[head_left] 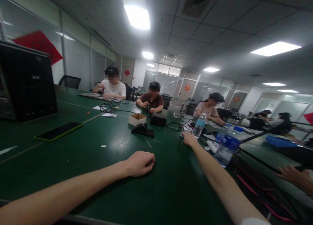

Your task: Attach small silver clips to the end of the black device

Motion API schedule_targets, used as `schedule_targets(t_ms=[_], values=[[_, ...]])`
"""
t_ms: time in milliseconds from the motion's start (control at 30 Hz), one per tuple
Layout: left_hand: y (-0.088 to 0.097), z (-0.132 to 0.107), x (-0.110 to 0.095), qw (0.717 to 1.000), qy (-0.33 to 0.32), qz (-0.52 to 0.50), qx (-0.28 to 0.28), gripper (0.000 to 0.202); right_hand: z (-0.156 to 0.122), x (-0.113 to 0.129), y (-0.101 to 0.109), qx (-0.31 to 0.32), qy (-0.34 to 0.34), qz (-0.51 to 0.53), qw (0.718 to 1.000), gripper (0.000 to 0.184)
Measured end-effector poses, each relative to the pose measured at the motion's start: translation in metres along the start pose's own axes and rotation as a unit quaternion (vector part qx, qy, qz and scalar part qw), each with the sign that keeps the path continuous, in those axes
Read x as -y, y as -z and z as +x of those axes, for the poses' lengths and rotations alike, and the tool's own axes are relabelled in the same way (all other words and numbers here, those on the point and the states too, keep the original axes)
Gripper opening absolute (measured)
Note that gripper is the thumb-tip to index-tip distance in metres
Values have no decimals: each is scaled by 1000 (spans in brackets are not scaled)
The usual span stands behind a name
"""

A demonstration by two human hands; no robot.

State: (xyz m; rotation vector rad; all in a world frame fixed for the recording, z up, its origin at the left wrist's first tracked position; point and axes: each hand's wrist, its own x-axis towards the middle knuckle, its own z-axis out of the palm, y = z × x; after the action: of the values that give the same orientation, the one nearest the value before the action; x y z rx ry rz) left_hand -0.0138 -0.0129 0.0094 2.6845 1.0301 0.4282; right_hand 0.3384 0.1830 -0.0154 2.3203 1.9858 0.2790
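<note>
My left hand (141, 163) rests on the green table (102, 189) with its fingers curled into a loose fist, and no object shows in it. Farther forward, my right hand (189, 139) reaches out with its fingers bent down together near the tabletop. Something small and pale shows at those fingertips, too small to name. Close beside the right hand stands a clear water bottle (200, 126) with a light blue label. Ahead of both hands are a black stand-like device (143, 130), an open cardboard box (137, 119) and a black box (158, 119).
A phone (60, 131) with a green edge lies left, before a black computer tower (26, 81). Larger bottles (228, 146) and a black bag (259, 182) with pink trim are at right. Cables (110, 108) cross the table. Several people sit around; another person's hand (290, 176) shows at right.
</note>
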Motion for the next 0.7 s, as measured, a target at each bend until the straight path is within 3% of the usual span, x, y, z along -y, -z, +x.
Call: schedule_targets(t_ms=[200, 533, 700], values=[[2, 0, -1, 1000, 3, 1, 18, 11, 9, 5, -1, 1, -56, 4, 998, 50], [-2, 2, 2, 1000, 8, 8, 11, 12, 6, -8, -6, 21, -34, 21, 999, 44], [-1, 2, 2, 1000, -1, 9, 13, 11, 2, -9, -8, 20, -35, 33, 999, 54]])
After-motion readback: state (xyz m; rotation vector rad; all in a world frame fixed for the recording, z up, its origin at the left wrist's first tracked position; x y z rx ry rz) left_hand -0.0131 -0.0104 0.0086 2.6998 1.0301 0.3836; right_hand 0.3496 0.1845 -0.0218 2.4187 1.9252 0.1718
